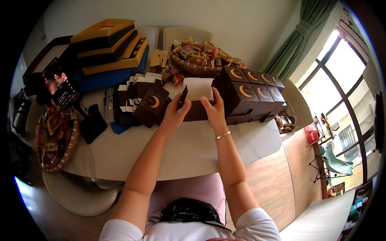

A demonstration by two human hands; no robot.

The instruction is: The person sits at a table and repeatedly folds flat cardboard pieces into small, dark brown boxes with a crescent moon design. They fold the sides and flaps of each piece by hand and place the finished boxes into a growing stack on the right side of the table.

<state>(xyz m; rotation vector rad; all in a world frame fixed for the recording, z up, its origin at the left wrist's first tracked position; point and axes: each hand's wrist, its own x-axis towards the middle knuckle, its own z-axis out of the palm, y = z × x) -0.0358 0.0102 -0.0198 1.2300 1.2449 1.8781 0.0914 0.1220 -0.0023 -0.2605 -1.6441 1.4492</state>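
Note:
Between my two hands is a small dark brown cardboard box (pixel 196 109) with its white-lined lid flap (pixel 198 87) standing up. My left hand (pixel 173 113) grips the box's left side, the thumb along its front. On the right side my right hand (pixel 215 108) holds it the same way, thumb near the upper edge. The inside of the box is mostly hidden. Just right of it stands a stacked block of closed brown boxes (pixel 246 96) with gold crescent moons on them. To the left lie flattened brown cartons (pixel 152 102), one showing a crescent.
A wicker basket (pixel 189 69) heaped with wrapped packets sits behind; another basket (pixel 70 148) stands at the table's left edge. Black-and-gold trays (pixel 106 48) are piled at the back left. A phone (pixel 64 94) and black pouch (pixel 93 124) are on the left. The white table's (pixel 189 152) rounded edge is near me.

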